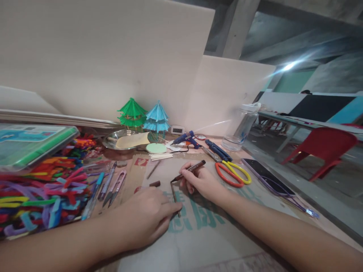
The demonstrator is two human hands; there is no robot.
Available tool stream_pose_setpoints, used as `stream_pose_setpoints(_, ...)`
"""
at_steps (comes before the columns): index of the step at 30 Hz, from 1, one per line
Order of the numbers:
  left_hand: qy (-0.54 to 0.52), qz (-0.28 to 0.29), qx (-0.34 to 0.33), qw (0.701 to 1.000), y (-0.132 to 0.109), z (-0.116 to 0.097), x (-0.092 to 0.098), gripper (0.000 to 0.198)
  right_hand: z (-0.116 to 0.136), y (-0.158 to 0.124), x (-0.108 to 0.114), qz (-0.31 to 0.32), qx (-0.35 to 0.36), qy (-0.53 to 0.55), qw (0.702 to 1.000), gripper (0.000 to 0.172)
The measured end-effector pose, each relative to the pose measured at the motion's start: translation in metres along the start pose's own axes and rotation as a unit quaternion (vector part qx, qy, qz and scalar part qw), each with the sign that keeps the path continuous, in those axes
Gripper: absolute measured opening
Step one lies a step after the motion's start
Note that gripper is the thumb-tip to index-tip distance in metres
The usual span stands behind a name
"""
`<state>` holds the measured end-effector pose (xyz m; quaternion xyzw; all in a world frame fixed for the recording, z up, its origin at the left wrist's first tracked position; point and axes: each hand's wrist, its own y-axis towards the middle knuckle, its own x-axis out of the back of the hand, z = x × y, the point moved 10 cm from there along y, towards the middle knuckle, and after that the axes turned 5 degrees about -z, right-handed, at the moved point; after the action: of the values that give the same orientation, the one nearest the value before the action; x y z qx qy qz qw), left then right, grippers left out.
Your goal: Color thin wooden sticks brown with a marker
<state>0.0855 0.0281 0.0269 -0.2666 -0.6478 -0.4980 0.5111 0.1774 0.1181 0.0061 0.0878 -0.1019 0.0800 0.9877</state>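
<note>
My right hand pinches a dark brown marker, its tip at the upper end of a thin brown stick. The stick lies on a paper sheet with green printed characters. My left hand pins the stick's lower part with an outstretched index finger, the other fingers curled. Just beyond that hand a brown marker cap shows; whether the curled fingers touch it I cannot tell. Another dark stick rests farther up the sheet, below several pale sticks.
Scissors, a utility knife, a glue gun and a phone lie to the right and behind. Green and blue paper trees stand at the back. Colourful pipe cleaners heap at left; a bottle stands right.
</note>
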Motion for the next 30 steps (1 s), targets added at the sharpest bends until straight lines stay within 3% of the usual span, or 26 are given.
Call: stream_pose_setpoints(30, -0.011, -0.013, -0.006, 1.000, -0.0004, 0.0003, -0.0007, 0.035, -0.0014, -0.0013, 0.0024, 0.001, -0.018, -0.023, 1.000, 0.023)
